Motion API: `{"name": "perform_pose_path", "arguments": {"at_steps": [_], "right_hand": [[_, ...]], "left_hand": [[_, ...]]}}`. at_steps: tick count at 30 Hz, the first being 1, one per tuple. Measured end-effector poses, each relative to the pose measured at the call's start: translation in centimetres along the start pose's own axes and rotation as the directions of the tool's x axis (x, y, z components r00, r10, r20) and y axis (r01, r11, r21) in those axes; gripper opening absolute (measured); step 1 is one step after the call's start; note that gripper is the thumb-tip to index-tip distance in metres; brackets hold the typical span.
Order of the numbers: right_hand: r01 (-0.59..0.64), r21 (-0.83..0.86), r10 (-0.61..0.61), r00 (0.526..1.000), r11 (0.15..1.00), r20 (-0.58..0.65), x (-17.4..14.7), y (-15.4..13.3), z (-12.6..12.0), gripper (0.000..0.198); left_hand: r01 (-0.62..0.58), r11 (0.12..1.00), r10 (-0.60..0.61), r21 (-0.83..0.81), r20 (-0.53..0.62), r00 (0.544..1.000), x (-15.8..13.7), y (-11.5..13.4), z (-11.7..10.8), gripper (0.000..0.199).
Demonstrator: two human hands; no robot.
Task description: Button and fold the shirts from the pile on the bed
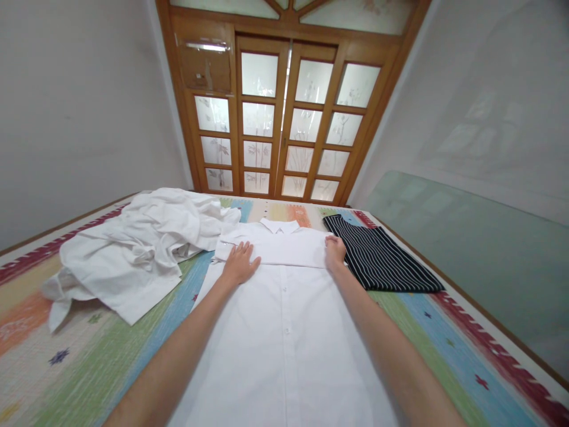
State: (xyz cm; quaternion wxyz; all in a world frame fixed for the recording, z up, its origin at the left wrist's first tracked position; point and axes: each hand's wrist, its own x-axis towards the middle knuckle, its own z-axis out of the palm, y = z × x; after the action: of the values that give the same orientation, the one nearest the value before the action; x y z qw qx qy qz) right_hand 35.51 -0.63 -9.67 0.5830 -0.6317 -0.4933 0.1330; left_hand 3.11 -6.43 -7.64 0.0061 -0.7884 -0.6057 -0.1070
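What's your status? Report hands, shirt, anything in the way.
Left hand flat on folded band across white shirt; right hand curled at band's right end. Shirt front up, collar far end. Beside it: crumpled white cloth left, striped garment right.

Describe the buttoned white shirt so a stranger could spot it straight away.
Find the wooden doors at the far end, then the colourful cover in front of them. The shirt lies along its middle, collar towards the doors, left hand and right hand on it. Unlike the crumpled white cloth on its left and black striped cloth on its right, it's smooth, plain white and buttoned.
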Motion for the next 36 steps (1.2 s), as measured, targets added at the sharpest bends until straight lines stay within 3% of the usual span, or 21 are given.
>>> {"name": "perform_pose_path", "arguments": {"at_steps": [5, 8, 10, 12, 14, 16, 20, 23, 27, 31, 33, 36], "right_hand": [[0.100, -0.144, -0.103, 0.995, 0.984, -0.014, 1.4, -2.6, -3.4, 0.024], [0.013, -0.219, 0.006, 0.996, 0.976, 0.086, 3.1, -3.9, -5.9, 0.016], [-0.073, -0.291, 0.149, 0.957, 0.954, 0.248, 3.8, -4.2, -6.9, 0.009], [-0.117, -0.398, 0.279, 0.883, 0.910, 0.377, 4.2, -4.2, -7.4, 0.009], [-0.097, -0.495, 0.347, 0.826, 0.864, 0.444, 4.4, -4.0, -7.3, 0.022], [-0.026, -0.568, 0.357, 0.800, 0.823, 0.482, 4.4, -3.9, -6.8, 0.031], [0.104, -0.672, 0.319, 0.820, 0.733, 0.475, 4.3, -3.9, -5.7, 0.035], [0.112, -0.674, 0.272, 0.857, 0.730, 0.437, 4.4, -4.0, -5.1, 0.031], [-0.103, -0.487, 0.306, 0.881, 0.867, 0.359, 4.4, -3.7, -5.1, 0.023], [-0.241, -0.376, 0.359, 0.889, 0.895, 0.283, 4.2, -3.2, -5.3, 0.019], [-0.355, -0.296, 0.438, 0.852, 0.887, 0.288, 4.2, -3.3, -5.2, 0.019], [-0.529, -0.175, 0.554, 0.749, 0.830, 0.363, 4.6, -3.9, -4.9, 0.010]], "left_hand": [[-0.003, 1.000, 0.003, -0.008, -0.017, 1.000, 0.0, 0.0, -0.1, 0.058], [-0.009, 1.000, 0.009, -0.015, -0.029, 1.000, 0.0, 0.0, 0.0, 0.057], [-0.006, 1.000, 0.005, -0.019, -0.030, 1.000, 0.1, 0.0, 0.0, 0.057], [-0.007, 1.000, 0.006, -0.026, -0.035, 0.999, 0.1, 0.0, 0.1, 0.057], [-0.014, 0.999, 0.012, -0.033, -0.045, 0.999, 0.1, -0.1, 0.3, 0.056], [-0.017, 0.999, 0.015, -0.035, -0.056, 0.998, 0.1, -0.2, 0.4, 0.056], [-0.011, 1.000, 0.009, -0.029, -0.057, 0.998, 0.2, -0.2, 0.6, 0.055], [-0.011, 1.000, 0.010, -0.028, -0.054, 0.998, 0.1, -0.2, 0.5, 0.055], [-0.011, 1.000, 0.010, -0.025, -0.054, 0.999, 0.1, -0.1, 0.4, 0.054], [-0.013, 1.000, 0.012, -0.024, -0.043, 0.999, 0.1, 0.0, 0.4, 0.055], [-0.014, 1.000, 0.012, -0.025, -0.046, 0.999, 0.1, 0.0, 0.4, 0.055], [-0.013, 0.999, 0.011, -0.034, -0.057, 0.998, 0.1, -0.1, 0.5, 0.054]]}}
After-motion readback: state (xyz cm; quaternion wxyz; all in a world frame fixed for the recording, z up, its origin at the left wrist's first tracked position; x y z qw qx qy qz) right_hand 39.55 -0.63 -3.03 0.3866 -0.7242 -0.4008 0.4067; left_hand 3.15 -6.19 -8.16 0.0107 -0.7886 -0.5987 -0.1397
